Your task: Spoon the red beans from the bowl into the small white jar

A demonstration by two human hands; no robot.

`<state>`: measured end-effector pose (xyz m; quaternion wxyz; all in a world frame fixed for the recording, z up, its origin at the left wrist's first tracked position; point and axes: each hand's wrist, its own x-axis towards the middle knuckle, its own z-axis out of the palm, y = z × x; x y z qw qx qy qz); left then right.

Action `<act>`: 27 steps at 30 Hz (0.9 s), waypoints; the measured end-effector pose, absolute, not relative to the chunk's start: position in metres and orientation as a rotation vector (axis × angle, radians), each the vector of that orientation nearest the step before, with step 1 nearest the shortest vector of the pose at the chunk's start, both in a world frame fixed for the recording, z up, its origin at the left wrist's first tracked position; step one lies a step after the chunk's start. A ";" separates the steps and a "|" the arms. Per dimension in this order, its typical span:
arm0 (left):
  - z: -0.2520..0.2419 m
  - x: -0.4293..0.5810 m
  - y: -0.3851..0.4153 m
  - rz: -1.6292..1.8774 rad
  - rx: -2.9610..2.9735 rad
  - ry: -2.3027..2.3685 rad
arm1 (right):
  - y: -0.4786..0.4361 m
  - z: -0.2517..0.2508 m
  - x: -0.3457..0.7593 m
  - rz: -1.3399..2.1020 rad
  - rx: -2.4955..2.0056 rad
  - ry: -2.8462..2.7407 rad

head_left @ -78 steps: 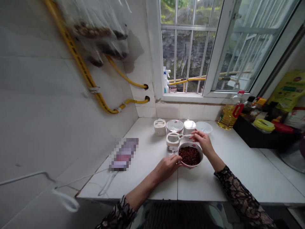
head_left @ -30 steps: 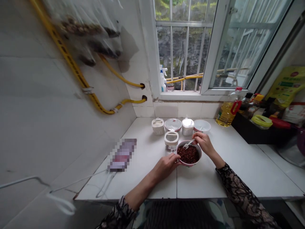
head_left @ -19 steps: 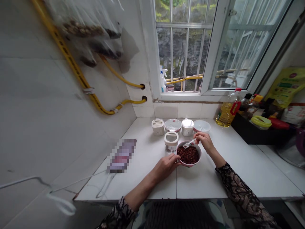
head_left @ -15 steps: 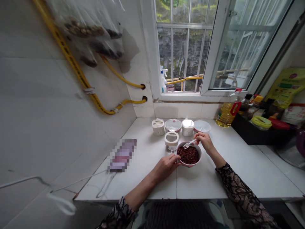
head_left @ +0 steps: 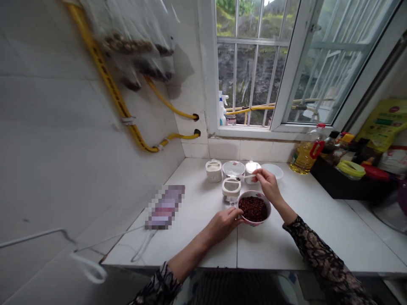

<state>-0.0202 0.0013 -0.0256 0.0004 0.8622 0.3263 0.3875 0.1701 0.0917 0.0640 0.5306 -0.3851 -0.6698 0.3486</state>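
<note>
- White counter (head_left: pixel 286 250): your bowl (head_left: pixel 256 194) sits near its middle.
- Bowl: your left hand (head_left: pixel 224 221) pinches its left edge; pressing down there could tip out dark red bits (head_left: pixel 253 208).
- Jar (head_left: pixel 230 198): just behind-left of the bowl; a stray knuckle could topple it.
- Spoon (head_left: pixel 249 176): handle pinched in your right hand (head_left: pixel 266 182), head at the jar's top; tilting could spill any load.

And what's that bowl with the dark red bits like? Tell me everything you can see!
The bowl is round, white inside with pink patches near the rim, and could be ceramic or plastic. It is upright and holds lots of little dark red-brown bits. It's on the white counter, just right of and nearer than a jar with a cream lid. The left hand grips its left edge.
</note>
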 end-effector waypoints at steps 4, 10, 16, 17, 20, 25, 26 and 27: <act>-0.023 -0.020 0.000 1.226 2.720 1.036 | 0.084 0.069 0.150 0.273 -0.778 -2.033; -0.020 -0.021 -0.002 1.173 2.711 1.057 | 0.080 0.075 0.155 0.109 -0.701 -2.153; -0.021 -0.021 -0.001 1.189 2.692 1.026 | 0.076 0.087 0.196 0.265 -0.943 -2.034; -0.021 -0.021 -0.001 1.198 2.692 1.014 | 0.076 0.085 0.201 0.264 -0.960 -2.049; -0.021 -0.021 -0.001 1.208 2.697 0.996 | 0.078 0.073 0.206 0.269 -0.967 -2.109; -0.022 -0.021 -0.001 1.171 2.676 1.036 | 0.081 0.048 0.193 0.552 -1.016 -2.083; -0.022 -0.021 -0.001 1.176 2.674 1.032 | 0.081 0.046 0.192 0.633 -1.041 -2.030; -0.022 -0.021 -0.001 1.184 2.677 1.023 | 0.082 0.044 0.192 0.708 -1.066 -1.968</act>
